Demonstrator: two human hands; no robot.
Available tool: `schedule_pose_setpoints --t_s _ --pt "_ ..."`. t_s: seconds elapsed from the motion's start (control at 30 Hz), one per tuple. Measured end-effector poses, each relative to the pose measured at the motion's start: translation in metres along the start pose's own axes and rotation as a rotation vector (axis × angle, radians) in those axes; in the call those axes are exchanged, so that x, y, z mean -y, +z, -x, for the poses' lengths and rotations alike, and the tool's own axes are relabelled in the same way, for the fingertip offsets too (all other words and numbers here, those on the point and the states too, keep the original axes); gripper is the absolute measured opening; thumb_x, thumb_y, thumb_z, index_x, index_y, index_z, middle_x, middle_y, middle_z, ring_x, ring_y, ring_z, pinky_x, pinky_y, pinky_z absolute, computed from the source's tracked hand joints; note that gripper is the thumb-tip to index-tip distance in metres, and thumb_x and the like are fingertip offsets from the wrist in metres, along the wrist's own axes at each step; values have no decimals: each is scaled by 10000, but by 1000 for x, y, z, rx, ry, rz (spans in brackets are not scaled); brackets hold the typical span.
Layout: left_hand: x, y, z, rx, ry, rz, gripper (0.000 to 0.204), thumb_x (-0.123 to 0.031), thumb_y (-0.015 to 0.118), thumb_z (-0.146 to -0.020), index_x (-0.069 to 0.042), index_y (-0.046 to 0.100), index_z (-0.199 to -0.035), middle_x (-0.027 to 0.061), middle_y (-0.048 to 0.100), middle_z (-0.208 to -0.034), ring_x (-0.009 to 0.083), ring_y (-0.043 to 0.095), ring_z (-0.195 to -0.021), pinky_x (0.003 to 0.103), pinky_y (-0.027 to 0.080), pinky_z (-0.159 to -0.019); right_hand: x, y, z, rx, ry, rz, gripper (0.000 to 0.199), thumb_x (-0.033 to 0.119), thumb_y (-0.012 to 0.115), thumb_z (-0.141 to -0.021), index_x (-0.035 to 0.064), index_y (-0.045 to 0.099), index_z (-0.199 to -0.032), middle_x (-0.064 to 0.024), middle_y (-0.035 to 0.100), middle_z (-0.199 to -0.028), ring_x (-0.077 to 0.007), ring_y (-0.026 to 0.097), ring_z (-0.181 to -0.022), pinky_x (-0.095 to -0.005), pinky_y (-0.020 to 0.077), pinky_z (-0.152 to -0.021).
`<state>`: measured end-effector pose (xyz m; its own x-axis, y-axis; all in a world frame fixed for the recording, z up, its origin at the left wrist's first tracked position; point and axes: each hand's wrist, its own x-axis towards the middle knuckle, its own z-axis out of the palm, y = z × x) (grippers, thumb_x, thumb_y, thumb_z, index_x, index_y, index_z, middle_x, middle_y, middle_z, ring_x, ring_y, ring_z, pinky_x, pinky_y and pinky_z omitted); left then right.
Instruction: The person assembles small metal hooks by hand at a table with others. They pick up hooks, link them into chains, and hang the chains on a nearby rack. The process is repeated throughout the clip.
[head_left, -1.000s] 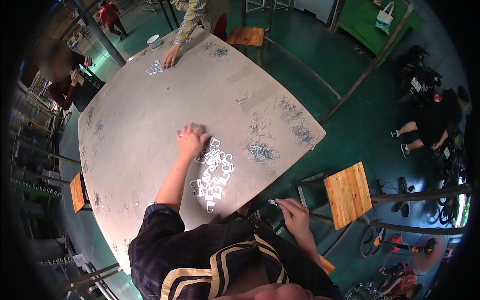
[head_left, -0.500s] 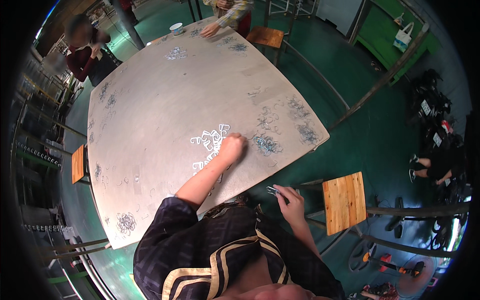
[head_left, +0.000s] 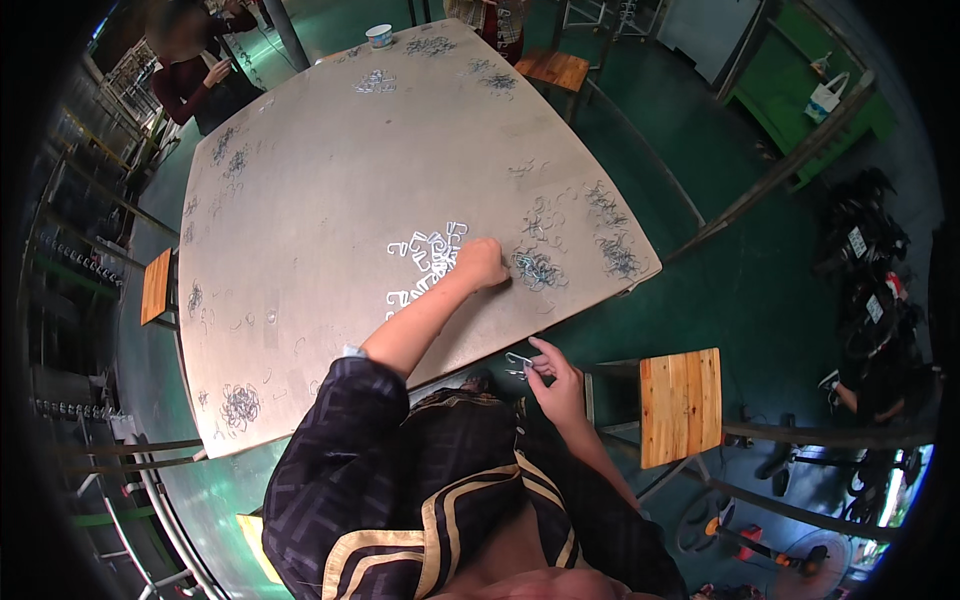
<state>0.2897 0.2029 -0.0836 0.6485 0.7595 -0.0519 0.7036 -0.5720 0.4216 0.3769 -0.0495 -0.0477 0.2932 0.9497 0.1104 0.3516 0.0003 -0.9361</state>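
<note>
My left hand (head_left: pixel 483 262) reaches out over the table with its fingers pinched together, and what they hold, if anything, is hidden. Just right of it lies a pile of thin, dark curved wire pieces (head_left: pixel 538 268). Left of that hand, partly under my forearm, several white-looking bent hooks (head_left: pixel 437 247) are heaped. Off the near table edge, my right hand (head_left: pixel 558 385) pinches small shiny metal hooks (head_left: pixel 517 364) between thumb and fingers.
The big pale table (head_left: pixel 310 200) carries more wire piles, such as one at the near left corner (head_left: pixel 240 407). A wooden stool (head_left: pixel 680 408) stands right of me, another stool (head_left: pixel 157 287) at left. Across the table is a person (head_left: pixel 190 75); a white tub (head_left: pixel 379 37) sits far back.
My left hand has moved slightly right, closer to the wire pile. My right hand has come up and a little left, still with the metal hooks. The view has shifted.
</note>
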Motion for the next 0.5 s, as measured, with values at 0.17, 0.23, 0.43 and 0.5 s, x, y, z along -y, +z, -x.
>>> schedule_pose_setpoints --t_s 0.17,0.23,0.43,0.5 --pt "-20 -36 113 196 74 937 89 -29 649 -699 1 603 -769 -5 617 -674 56 561 -620 217 444 -579 -7 14 -1 -18 12 -80 465 -68 655 -782 2 531 -1225 -101 673 -828 -125 654 -761 -254 522 -706" --pt "-31 -50 155 244 41 926 113 -61 671 -721 -23 619 -814 13 624 -761 98 579 -723 254 455 -672 -4 22 -3 11 -3 -99 469 -67 662 -777 5 534 -1223 -100 674 -827 -123 655 -765 -255 524 -709" --pt "-31 -29 203 -277 237 681 143 -39 681 -707 -23 594 -819 104 612 -927 275 560 -937 360 453 -815 8 39 -2 144 -45 -75 465 -35 666 -769 35 551 -1214 -115 688 -832 -174 686 -746 -285 545 -694" --pt "-29 -20 214 -362 247 729 150 -32 677 -718 -27 585 -836 105 619 -920 277 571 -924 367 457 -819 8 45 0 217 -57 -91 463 -38 664 -772 31 551 -1216 -116 691 -839 -170 688 -746 -280 547 -695"
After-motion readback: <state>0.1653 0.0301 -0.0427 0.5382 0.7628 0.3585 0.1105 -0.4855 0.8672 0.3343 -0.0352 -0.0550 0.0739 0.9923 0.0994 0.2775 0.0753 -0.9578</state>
